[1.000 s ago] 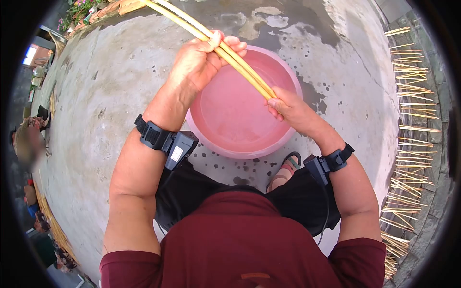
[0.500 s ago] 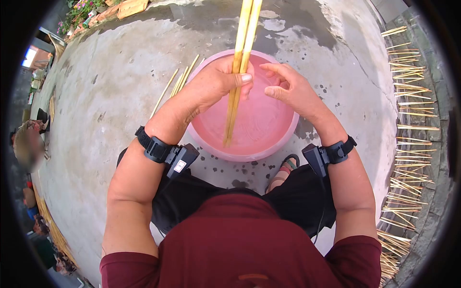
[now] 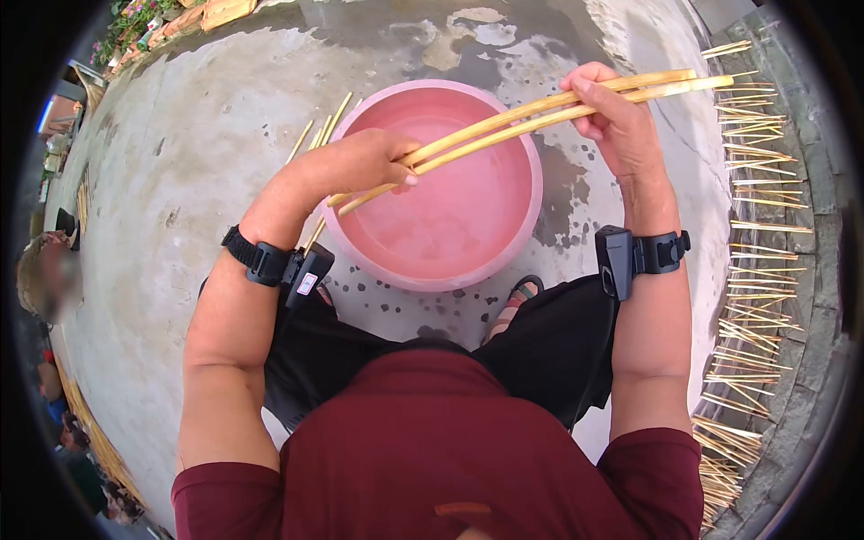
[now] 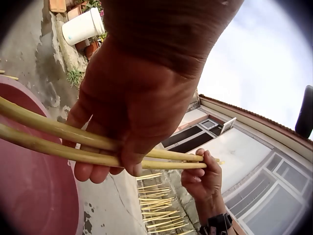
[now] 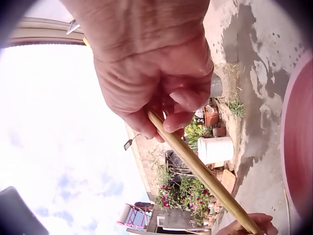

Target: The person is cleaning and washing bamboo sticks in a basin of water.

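Observation:
Two long, pale yellow sticks (image 3: 486, 125) slant across the pink tub (image 3: 432, 284), their right ends higher in the head view. My left hand (image 3: 360, 164) grips them near their left ends, over the tub's left rim. In the left wrist view its thumb presses across both sticks (image 4: 98, 159). Toward the other ends, my right hand (image 3: 621, 121) holds the pair between thumb and fingers, out past the tub's right side. The right wrist view has one stick (image 5: 205, 178) running from the curled fingers down to the left hand (image 5: 249, 225).
Several more sticks (image 3: 337, 115) lie by the tub's left side. Along the right edge, many bunches of sticks (image 3: 760, 229) rest in a row on grey paving. A person (image 3: 45, 274) is at the far left. Flower pots and a white bucket (image 5: 215, 149) stand farther off.
The sticks swung from slanting up-left to upright in my left hand, then over to the right. My right hand let go of one end and now holds the right-hand part.

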A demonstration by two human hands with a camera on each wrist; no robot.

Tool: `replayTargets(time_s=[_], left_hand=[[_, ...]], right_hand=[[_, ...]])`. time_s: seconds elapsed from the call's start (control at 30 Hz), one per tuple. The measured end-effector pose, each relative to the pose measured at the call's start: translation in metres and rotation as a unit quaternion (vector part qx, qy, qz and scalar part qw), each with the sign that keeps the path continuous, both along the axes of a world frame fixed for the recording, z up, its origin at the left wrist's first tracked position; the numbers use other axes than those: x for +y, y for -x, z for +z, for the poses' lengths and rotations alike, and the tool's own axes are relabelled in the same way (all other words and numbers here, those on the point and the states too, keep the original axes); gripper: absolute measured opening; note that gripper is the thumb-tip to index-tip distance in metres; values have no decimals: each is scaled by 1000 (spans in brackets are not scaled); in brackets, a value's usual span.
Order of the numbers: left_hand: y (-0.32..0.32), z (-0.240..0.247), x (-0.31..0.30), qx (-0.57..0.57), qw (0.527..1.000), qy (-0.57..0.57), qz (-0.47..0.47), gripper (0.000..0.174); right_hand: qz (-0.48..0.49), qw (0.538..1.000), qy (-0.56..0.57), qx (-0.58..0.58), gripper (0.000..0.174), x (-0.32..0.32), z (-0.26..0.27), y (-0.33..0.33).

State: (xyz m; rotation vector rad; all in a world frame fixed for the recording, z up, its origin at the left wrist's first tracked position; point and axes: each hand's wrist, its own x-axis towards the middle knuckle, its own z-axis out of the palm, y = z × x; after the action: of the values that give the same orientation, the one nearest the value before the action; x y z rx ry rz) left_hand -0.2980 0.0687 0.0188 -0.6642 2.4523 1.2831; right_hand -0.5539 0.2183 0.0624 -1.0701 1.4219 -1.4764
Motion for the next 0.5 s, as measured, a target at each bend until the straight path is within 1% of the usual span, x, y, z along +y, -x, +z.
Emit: replayTargets(time_s=[0.03,0.07,0.1,0.13,0.17,0.2,0.23,0.27,0.3,0.33,0.37,0.4,0.43,0.47,0.5], left_hand=[[-8,1,-15,-57,991,121,-5,27],[-23,-7,-29,14,978,188,94,38],[-32,-15,-40,85,945,253,190,49],[-32,-14,-46,157,923,201,288,54],[-32,-11,-53,226,884,148,380,59],[-35,-8,-59,291,830,95,466,65],[-40,-5,-63,325,813,42,481,68],[-41,-5,-63,336,793,27,507,68],[-37,-4,-57,347,773,14,531,68],[-33,-4,-51,360,752,5,552,68],[-29,-7,-48,358,752,6,554,69],[-27,-9,-49,357,751,8,555,70],[-22,-11,-48,346,760,8,551,71],[-21,-12,-47,332,767,1,549,72],[-25,-8,-47,333,767,1,548,72]], right_hand=[[-67,996,48,-35,19,7,-1,29],[-137,982,102,-76,20,19,-6,56],[-206,959,157,-117,21,29,-10,76],[-260,936,188,-145,21,37,-4,80],[-249,922,233,-182,23,45,-3,87],[-165,913,298,-223,22,55,-4,95],[-92,901,317,-282,22,60,-6,96],[-17,880,334,-338,21,63,-9,97],[-102,953,184,-217,21,66,-19,104],[-182,979,28,-87,21,65,-31,106],[-251,937,-156,185,21,60,-37,95],[-250,958,-81,118,22,55,-35,86],[-247,968,-10,52,22,55,-28,78],[-240,969,54,-11,22,59,-19,73],[-198,969,132,-60,22,62,-6,69]])
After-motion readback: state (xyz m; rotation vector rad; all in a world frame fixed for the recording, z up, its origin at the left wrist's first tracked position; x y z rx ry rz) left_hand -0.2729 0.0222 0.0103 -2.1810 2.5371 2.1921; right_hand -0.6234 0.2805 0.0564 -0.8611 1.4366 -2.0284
